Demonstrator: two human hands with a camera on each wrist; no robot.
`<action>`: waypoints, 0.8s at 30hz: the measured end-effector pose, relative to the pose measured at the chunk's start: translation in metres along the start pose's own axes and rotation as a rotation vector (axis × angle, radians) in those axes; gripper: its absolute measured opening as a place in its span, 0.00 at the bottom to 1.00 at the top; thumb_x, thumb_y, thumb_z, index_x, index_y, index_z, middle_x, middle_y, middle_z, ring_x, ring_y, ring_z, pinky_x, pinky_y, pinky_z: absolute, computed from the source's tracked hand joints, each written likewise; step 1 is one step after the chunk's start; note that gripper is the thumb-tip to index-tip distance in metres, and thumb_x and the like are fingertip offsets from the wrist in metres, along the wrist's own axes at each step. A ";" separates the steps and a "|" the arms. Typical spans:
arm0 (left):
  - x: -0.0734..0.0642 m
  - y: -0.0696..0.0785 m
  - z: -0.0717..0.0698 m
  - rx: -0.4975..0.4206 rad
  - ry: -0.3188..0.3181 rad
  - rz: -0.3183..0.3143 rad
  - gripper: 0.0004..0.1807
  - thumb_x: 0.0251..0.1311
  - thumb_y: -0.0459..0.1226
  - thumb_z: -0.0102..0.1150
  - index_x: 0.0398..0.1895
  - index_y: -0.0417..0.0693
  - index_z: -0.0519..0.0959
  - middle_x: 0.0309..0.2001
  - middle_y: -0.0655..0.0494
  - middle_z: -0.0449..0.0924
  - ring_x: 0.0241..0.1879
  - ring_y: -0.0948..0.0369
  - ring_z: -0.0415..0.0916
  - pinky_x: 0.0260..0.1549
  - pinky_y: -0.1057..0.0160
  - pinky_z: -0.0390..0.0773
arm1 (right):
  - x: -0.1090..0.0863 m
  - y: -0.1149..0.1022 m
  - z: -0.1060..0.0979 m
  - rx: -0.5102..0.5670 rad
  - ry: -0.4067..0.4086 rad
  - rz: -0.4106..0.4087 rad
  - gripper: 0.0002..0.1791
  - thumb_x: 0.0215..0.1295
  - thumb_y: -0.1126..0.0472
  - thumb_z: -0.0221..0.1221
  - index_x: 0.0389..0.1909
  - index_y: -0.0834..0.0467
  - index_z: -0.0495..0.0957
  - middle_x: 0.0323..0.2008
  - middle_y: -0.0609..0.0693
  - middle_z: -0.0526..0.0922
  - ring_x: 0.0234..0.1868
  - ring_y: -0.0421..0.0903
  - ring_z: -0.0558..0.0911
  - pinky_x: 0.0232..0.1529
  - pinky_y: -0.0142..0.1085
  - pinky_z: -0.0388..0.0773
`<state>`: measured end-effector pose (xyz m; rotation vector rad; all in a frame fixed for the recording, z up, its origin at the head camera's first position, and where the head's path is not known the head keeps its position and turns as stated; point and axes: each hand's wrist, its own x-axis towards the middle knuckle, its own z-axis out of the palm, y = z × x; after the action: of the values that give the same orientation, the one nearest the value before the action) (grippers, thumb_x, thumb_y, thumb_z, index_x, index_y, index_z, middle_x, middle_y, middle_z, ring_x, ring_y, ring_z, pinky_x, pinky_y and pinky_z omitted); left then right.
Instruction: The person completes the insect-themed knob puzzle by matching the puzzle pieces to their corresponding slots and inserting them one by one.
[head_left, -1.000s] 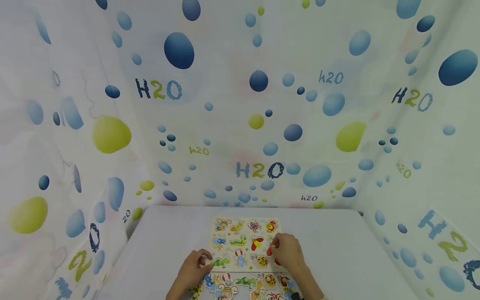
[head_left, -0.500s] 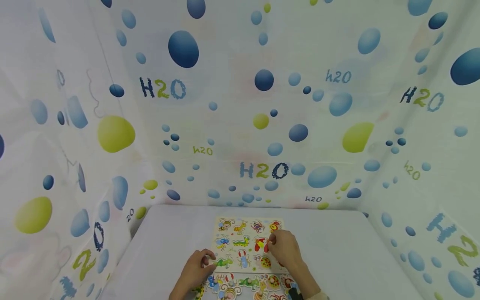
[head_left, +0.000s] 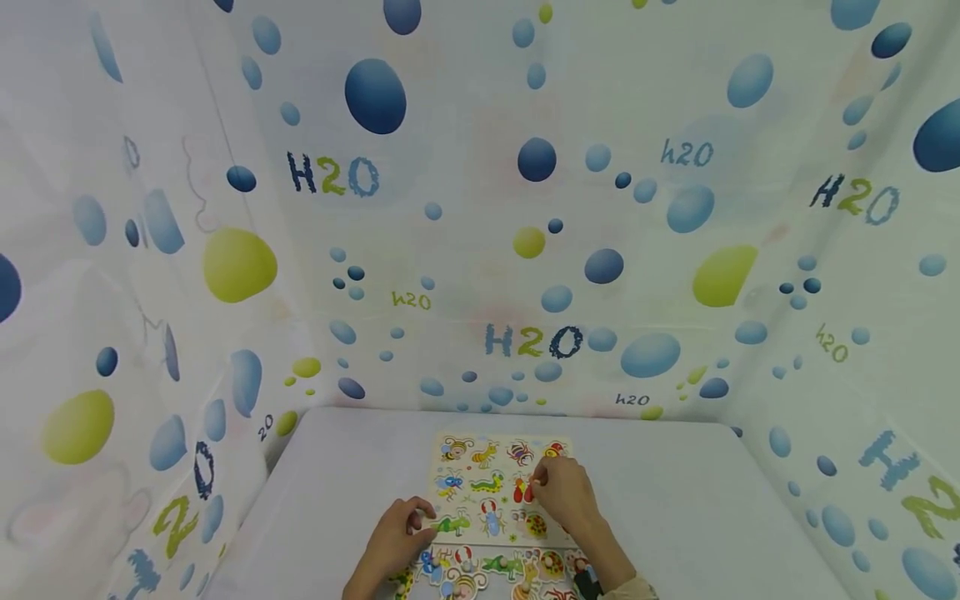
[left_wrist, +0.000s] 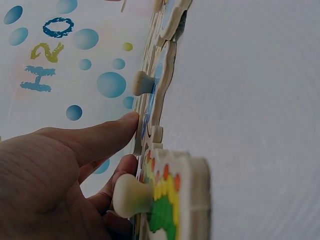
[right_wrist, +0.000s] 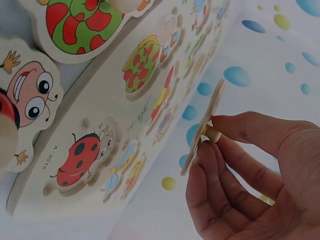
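Note:
My right hand (head_left: pixel 566 496) hovers over the right part of the cream insect puzzle board (head_left: pixel 517 537). Thumb and fingers pinch the small wooden knob (right_wrist: pixel 213 133) of a thin puzzle piece (right_wrist: pixel 216 102), seen edge-on and tilted in the right wrist view. The piece's printed face is turned away there. Beneath it, the board shows printed recesses, among them a ladybug (right_wrist: pixel 80 160) and a snail (right_wrist: pixel 141 67). At the board's lower left edge, my left hand (head_left: pixel 400 533) rests with thumb and index finger apart, the thumb tip (left_wrist: pixel 131 120) at the edge.
Several loose knobbed pieces lie in front of the board, including a bee (head_left: pixel 461 584), a green grasshopper (head_left: pixel 504 565) and a smiling ladybug (right_wrist: pixel 35 95). A green and yellow piece (left_wrist: pixel 167 205) lies beside my left hand. The white table (head_left: pixel 660 500) meets bubble-patterned sheets (head_left: pixel 450 250).
My right hand has moved left and slightly farther back over the board with the piece, toward the red and yellow insect. The left hand keeps its place; the head view has shifted slightly.

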<state>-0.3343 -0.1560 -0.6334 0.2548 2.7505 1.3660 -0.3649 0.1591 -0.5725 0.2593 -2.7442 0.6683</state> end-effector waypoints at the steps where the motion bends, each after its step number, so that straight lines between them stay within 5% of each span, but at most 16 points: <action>1: 0.000 0.000 0.000 0.000 0.001 0.006 0.11 0.62 0.40 0.72 0.44 0.52 0.81 0.34 0.55 0.68 0.31 0.59 0.63 0.30 0.63 0.64 | 0.000 0.000 0.001 0.002 0.001 -0.007 0.10 0.57 0.64 0.73 0.24 0.51 0.81 0.21 0.39 0.78 0.22 0.36 0.73 0.25 0.34 0.72; 24: -0.001 -0.002 0.002 0.001 0.011 -0.001 0.11 0.62 0.41 0.72 0.44 0.55 0.82 0.34 0.57 0.68 0.31 0.60 0.64 0.30 0.64 0.65 | 0.009 -0.005 0.012 0.016 -0.051 -0.001 0.11 0.58 0.64 0.72 0.23 0.50 0.79 0.21 0.40 0.75 0.21 0.37 0.71 0.24 0.33 0.69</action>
<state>-0.3332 -0.1558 -0.6359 0.2467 2.7602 1.3701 -0.3747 0.1480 -0.5770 0.2846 -2.7879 0.6927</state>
